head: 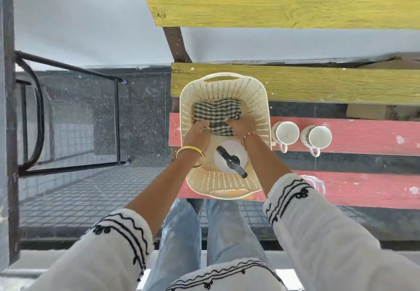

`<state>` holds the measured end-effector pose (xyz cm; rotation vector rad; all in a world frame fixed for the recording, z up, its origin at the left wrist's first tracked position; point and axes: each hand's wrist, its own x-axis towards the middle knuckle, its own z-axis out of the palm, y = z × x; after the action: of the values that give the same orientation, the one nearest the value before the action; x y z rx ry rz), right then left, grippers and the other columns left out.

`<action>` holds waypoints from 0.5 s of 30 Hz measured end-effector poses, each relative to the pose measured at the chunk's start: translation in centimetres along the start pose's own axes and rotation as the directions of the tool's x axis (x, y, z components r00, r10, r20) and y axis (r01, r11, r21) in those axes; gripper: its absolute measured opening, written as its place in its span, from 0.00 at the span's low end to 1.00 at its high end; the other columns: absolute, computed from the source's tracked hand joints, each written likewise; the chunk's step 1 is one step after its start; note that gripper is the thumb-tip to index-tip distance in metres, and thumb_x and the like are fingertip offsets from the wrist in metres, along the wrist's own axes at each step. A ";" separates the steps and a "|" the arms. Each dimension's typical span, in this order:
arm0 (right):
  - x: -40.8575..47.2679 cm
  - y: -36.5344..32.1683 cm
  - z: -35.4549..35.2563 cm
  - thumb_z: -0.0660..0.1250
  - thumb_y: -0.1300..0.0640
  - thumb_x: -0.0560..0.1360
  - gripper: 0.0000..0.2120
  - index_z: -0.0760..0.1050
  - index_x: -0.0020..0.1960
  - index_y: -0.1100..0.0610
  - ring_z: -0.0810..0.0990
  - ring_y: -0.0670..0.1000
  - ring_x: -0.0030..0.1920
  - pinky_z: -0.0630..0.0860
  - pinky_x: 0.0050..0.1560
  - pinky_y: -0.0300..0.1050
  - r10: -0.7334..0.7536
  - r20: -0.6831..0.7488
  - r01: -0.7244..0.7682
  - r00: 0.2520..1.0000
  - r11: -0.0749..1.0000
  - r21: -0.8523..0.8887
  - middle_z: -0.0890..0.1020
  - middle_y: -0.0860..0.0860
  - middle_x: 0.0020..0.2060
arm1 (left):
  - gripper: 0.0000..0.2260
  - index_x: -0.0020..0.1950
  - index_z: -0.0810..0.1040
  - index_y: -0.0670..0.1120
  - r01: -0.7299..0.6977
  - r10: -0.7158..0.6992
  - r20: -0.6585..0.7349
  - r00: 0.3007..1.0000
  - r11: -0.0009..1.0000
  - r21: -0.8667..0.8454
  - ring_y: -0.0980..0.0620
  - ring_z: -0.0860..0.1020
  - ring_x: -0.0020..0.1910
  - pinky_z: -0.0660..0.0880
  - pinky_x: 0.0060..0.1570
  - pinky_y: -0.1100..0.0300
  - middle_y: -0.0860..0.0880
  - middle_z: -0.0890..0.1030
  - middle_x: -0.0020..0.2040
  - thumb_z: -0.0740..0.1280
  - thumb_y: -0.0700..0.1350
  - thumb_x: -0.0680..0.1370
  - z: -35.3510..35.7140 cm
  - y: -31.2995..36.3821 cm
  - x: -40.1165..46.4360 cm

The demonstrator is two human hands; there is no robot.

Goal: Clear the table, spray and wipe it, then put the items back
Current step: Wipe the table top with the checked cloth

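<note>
Both hands in basket (256,109), left hand (197,134) and right hand (241,126) each pinched checked cloth (216,111) edge, fingers curled, spray bottle (230,161) beside wrists, no readable labels

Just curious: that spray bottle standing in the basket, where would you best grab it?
By the neck under the black trigger head of the spray bottle, from straight above: it stands upright and the basket walls block the sides.

A green-and-white checked cloth (216,113) is lying flat inside a cream perforated plastic basket (256,100), beside a white spray bottle with black nozzle (230,160); two white ceramic cups (286,132) are standing just right of it on the red-and-yellow slatted wooden worktop (363,134).
</note>
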<state>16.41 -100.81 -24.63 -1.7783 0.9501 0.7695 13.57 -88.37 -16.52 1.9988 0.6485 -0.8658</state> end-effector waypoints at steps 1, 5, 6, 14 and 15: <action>-0.2 -0.3 0.1 0.72 0.56 0.70 0.19 0.77 0.58 0.63 0.80 0.55 0.45 0.77 0.39 0.44 -0.023 -0.017 0.021 1.000 0.996 -0.085 0.82 0.56 0.45 | 0.17 0.67 0.69 0.43 -0.001 0.001 -0.002 1.000 1.000 -0.010 0.46 0.72 0.63 0.67 0.61 0.58 0.44 0.71 0.68 0.54 0.39 0.79 -0.1 0.1 0.0; -1.0 -1.4 0.3 0.68 0.59 0.70 0.08 0.76 0.46 0.62 0.76 0.55 0.40 0.69 0.34 0.40 -0.051 -0.081 0.035 0.995 0.981 -0.191 0.79 0.55 0.36 | 0.17 0.66 0.70 0.44 0.003 -0.005 -0.020 1.000 0.998 -0.065 0.45 0.71 0.64 0.66 0.58 0.59 0.44 0.72 0.68 0.54 0.39 0.78 -1.1 0.0 -0.3; -1.0 -1.4 0.2 0.68 0.60 0.70 0.06 0.73 0.37 0.61 0.73 0.53 0.37 0.66 0.33 0.41 -0.042 -0.074 0.033 0.996 0.993 -0.110 0.74 0.53 0.30 | 0.17 0.66 0.69 0.44 0.005 -0.007 -0.025 1.000 0.996 -0.086 0.45 0.71 0.64 0.66 0.58 0.59 0.44 0.72 0.68 0.55 0.39 0.78 -1.3 0.1 -0.3; -6.5 -4.0 -0.5 0.64 0.60 0.68 0.03 0.71 0.40 0.57 0.73 0.55 0.47 0.70 0.46 0.53 0.020 0.042 -0.037 0.999 0.893 0.448 0.73 0.55 0.43 | 0.17 0.66 0.70 0.43 -0.043 0.038 -0.040 0.998 0.988 -0.151 0.41 0.74 0.60 0.69 0.53 0.57 0.40 0.75 0.64 0.56 0.39 0.78 -3.8 1.3 -2.7; -7.1 -4.3 -0.6 0.64 0.59 0.66 0.02 0.72 0.39 0.56 0.75 0.56 0.50 0.71 0.48 0.53 -0.006 0.030 -0.009 1.000 0.874 0.486 0.74 0.55 0.46 | 0.16 0.66 0.71 0.43 -0.043 0.036 -0.042 0.998 0.983 -0.181 0.42 0.74 0.61 0.69 0.54 0.58 0.41 0.75 0.64 0.56 0.39 0.78 -4.2 1.3 -3.3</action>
<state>16.64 -98.39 -16.67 -1.3187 1.0196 0.4964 13.87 -85.88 -11.62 1.8615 0.6819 -0.7197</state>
